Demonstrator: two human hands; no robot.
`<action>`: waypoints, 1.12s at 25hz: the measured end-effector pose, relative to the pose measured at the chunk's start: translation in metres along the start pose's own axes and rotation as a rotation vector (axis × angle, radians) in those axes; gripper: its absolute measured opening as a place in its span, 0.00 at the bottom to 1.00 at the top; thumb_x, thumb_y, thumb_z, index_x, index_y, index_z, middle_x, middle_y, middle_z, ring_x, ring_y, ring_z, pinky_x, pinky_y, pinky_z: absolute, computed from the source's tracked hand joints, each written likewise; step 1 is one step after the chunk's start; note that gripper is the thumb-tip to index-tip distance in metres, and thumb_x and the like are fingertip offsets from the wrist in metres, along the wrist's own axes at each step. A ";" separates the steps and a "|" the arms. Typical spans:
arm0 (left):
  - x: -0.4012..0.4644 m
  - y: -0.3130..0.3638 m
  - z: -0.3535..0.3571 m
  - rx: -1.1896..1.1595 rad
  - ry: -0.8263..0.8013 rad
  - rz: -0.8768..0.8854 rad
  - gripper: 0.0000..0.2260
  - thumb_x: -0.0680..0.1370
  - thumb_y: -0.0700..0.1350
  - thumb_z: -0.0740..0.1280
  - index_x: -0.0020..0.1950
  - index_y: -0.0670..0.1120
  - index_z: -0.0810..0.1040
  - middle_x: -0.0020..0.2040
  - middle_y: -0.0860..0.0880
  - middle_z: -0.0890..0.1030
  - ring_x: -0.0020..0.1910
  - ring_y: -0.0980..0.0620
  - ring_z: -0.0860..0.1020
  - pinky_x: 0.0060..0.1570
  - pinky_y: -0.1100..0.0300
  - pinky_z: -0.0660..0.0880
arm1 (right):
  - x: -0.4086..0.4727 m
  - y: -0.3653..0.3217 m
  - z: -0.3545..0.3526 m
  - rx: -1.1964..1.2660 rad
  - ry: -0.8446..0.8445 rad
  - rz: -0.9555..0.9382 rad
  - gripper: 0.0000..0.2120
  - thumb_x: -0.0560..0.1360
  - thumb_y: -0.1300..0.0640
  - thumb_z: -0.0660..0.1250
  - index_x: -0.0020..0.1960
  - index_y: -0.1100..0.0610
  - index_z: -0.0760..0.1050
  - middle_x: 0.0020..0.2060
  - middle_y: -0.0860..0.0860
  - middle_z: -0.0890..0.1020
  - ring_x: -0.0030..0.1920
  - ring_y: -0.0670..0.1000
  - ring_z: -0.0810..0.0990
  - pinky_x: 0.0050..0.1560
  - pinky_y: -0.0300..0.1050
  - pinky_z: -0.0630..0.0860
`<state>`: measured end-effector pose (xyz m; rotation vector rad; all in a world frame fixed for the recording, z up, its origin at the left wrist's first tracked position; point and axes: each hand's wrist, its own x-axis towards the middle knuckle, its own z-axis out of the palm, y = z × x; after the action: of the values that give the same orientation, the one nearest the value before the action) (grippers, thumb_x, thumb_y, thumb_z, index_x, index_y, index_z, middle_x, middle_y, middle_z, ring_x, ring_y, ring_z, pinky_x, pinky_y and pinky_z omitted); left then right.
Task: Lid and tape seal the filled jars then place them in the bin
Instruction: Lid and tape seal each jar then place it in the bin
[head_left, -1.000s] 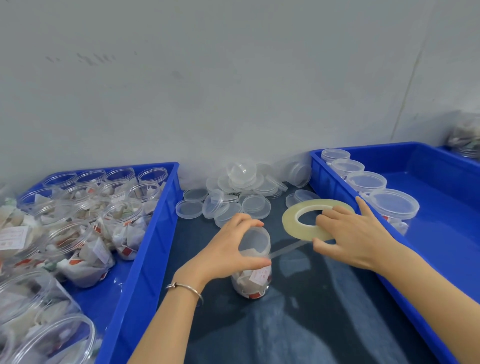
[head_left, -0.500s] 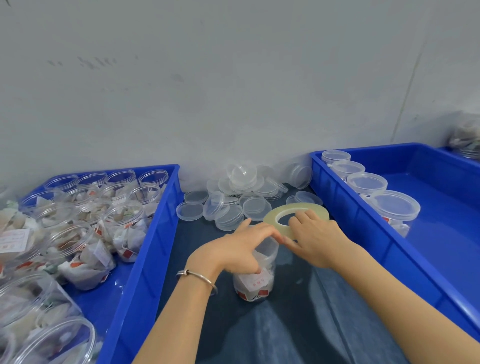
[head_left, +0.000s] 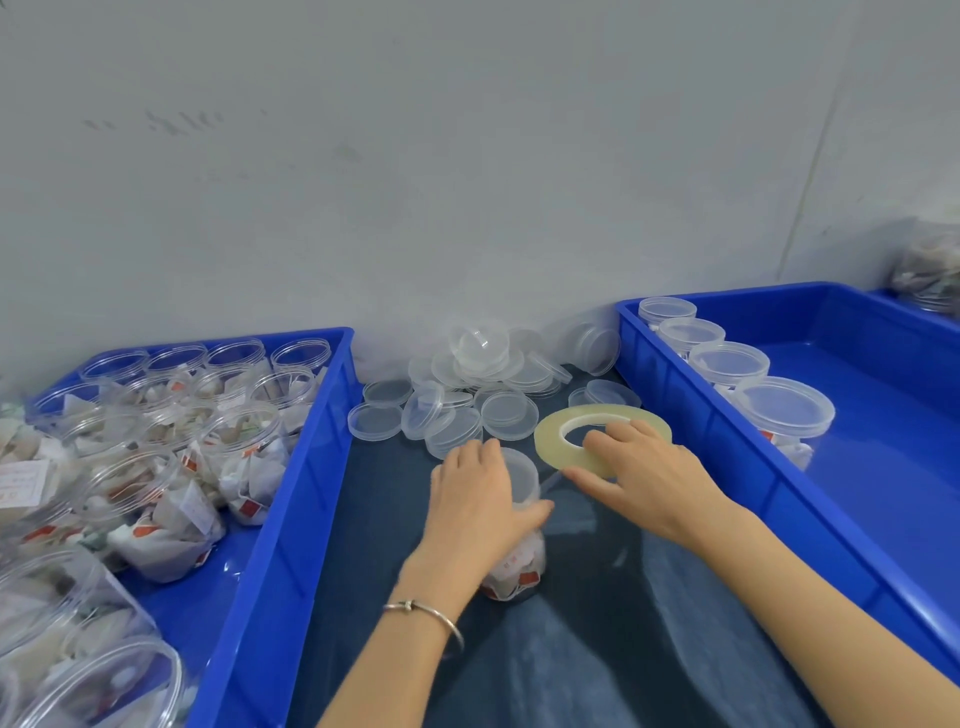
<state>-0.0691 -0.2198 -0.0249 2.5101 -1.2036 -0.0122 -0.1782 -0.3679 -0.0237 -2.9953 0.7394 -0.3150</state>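
Head view: left hand (head_left: 480, 499) curls round the lidded jar (head_left: 519, 530) mid-desk, while just right of it the right hand (head_left: 641, 475) pinches the tape roll (head_left: 558, 421).

lid pile (head_left: 467, 395) ahead — bins flanking

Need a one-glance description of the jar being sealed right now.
Between the two blue bins, on the dark cloth, one lidded jar stands alone under the left hand. Every other jar sits inside a bin; this one has clear tape running to the tape roll held by the right hand.
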 end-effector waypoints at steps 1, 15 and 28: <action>0.002 -0.003 -0.006 -0.051 -0.040 0.010 0.35 0.71 0.60 0.70 0.71 0.46 0.62 0.70 0.49 0.66 0.69 0.48 0.63 0.67 0.54 0.62 | -0.001 0.001 -0.001 0.008 -0.001 -0.007 0.19 0.76 0.34 0.51 0.49 0.48 0.68 0.46 0.42 0.68 0.50 0.46 0.68 0.42 0.45 0.68; 0.010 -0.007 -0.031 -0.103 -0.496 0.011 0.28 0.76 0.38 0.64 0.70 0.55 0.55 0.72 0.47 0.59 0.75 0.37 0.40 0.65 0.44 0.65 | -0.001 -0.021 0.001 0.002 -0.048 -0.030 0.16 0.78 0.40 0.52 0.42 0.53 0.64 0.41 0.43 0.67 0.45 0.46 0.62 0.46 0.48 0.65; -0.006 -0.009 0.001 -0.152 -0.016 -0.030 0.13 0.79 0.56 0.58 0.63 0.57 0.63 0.65 0.58 0.70 0.72 0.46 0.52 0.59 0.45 0.65 | 0.003 -0.038 0.016 -0.049 0.017 0.068 0.18 0.79 0.37 0.47 0.47 0.50 0.64 0.45 0.43 0.66 0.57 0.48 0.67 0.54 0.54 0.65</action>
<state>-0.0656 -0.2106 -0.0299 2.4001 -1.1268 -0.1272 -0.1552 -0.3358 -0.0359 -3.0085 0.8607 -0.3239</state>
